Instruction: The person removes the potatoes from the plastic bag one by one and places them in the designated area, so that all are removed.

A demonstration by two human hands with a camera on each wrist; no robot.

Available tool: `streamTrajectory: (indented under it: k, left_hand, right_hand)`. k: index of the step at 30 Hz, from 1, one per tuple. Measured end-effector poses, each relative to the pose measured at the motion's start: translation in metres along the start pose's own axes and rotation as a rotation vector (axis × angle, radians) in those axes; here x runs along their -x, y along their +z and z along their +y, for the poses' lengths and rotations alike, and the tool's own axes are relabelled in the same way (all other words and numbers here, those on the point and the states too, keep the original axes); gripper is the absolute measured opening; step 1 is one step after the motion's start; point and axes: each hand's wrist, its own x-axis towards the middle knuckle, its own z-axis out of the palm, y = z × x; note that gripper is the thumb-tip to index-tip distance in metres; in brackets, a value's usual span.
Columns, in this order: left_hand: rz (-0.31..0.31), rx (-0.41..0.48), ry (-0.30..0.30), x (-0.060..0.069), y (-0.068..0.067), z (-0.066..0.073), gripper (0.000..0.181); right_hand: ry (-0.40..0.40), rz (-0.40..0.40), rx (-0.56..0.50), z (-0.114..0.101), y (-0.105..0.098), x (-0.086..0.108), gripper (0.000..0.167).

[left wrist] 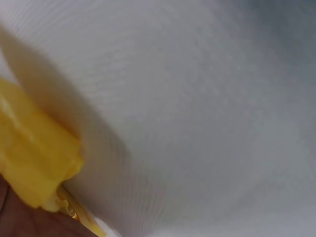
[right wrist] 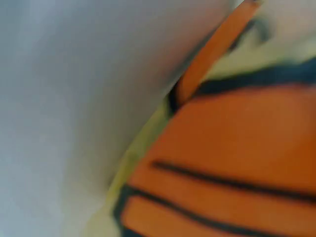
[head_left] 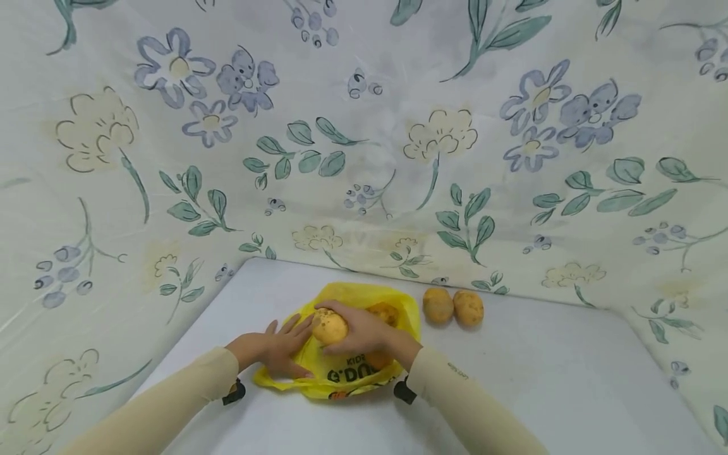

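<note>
My right hand [head_left: 364,330] grips a potato [head_left: 330,327] over a yellow plastic bag [head_left: 318,300] with black lettering. Inside the bag, beyond that hand, another potato [head_left: 384,313] shows, and a brownish round shape near the wrist is partly covered. My left hand [head_left: 281,347] rests on the bag's left side with fingers spread and thumb along its near edge. In the left wrist view a fold of the bag [left wrist: 37,148] lies by a little of the hand. An orange and black print on the bag [right wrist: 237,148] fills much of the blurred right wrist view.
Two potatoes [head_left: 469,308] sit side by side on the white table [head_left: 540,373], just right of the bag. A flowered cloth [head_left: 387,189] hangs behind the table and at its sides.
</note>
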Motion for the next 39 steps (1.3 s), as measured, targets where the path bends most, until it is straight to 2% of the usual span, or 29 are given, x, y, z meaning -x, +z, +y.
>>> streamTrajectory:
  k: [6,12,17,28,39]
  left_hand:
    - [-0.001,0.01,-0.013,-0.001,0.001,0.0,0.11]
    - [0.007,0.019,0.01,-0.001,0.001,-0.001,0.111]
    - [0.006,0.024,0.006,0.0,0.0,0.0,0.112]
    - [0.002,0.036,0.004,0.0,0.001,0.001,0.113]
    - [0.007,0.02,-0.002,-0.004,0.003,-0.001,0.114]
  right_hand:
    - [-0.005,0.015,-0.127,-0.012,-0.006,0.007,0.078]
    - [0.027,0.065,-0.137,-0.018,-0.014,0.013,0.079]
    - [0.044,0.075,-0.143,-0.019,-0.021,0.021,0.079]
    - [-0.004,0.162,-0.189,0.0,-0.045,0.041,0.077]
    - [0.087,0.202,-0.2,0.015,-0.065,0.059,0.076]
